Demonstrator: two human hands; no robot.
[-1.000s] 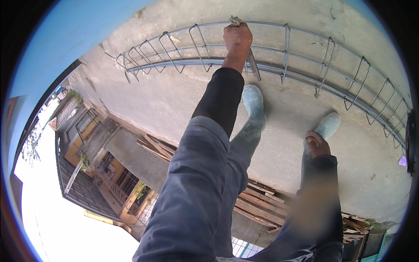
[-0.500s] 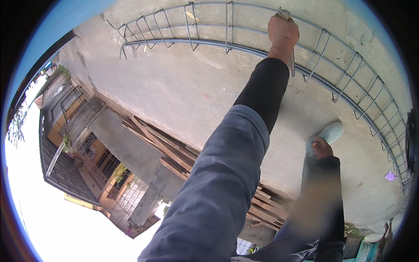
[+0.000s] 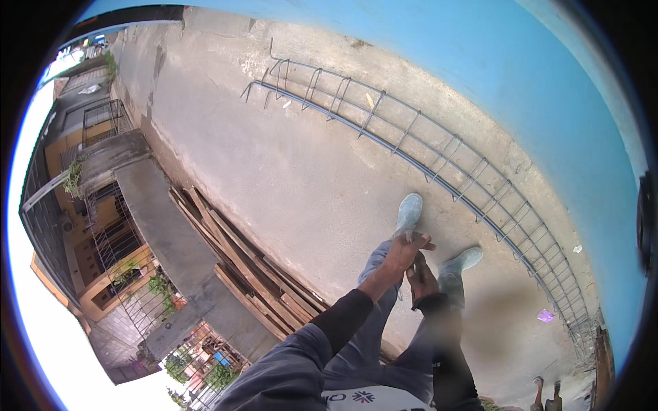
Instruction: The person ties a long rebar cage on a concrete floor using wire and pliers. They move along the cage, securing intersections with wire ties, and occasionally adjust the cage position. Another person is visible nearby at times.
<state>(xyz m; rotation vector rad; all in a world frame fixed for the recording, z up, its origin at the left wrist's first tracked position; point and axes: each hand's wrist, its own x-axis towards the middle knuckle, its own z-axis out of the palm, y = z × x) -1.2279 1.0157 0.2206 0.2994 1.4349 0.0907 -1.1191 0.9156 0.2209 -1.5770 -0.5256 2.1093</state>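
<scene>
Basically, concrete ground (image 3: 274, 157) with a long rebar cage (image 3: 428, 172) lying on it beside the blue wall (image 3: 473, 55), past the boots (image 3: 409, 211) and well apart from both hands. Snag risk: its bent ends stick out boot-side; a careless step could hook a toe. Slender bars might also flex if lifted at one spot. Left hand (image 3: 404, 253) and right hand (image 3: 421, 279) close together, fingers partly curled; can't tell what, if anything, either grip has hold of. Purple scrap (image 3: 545, 316) near the cage's right end. Writing: cropped dark letters plus emblem on the white shirt (image 3: 387, 399); no other print readable.
</scene>
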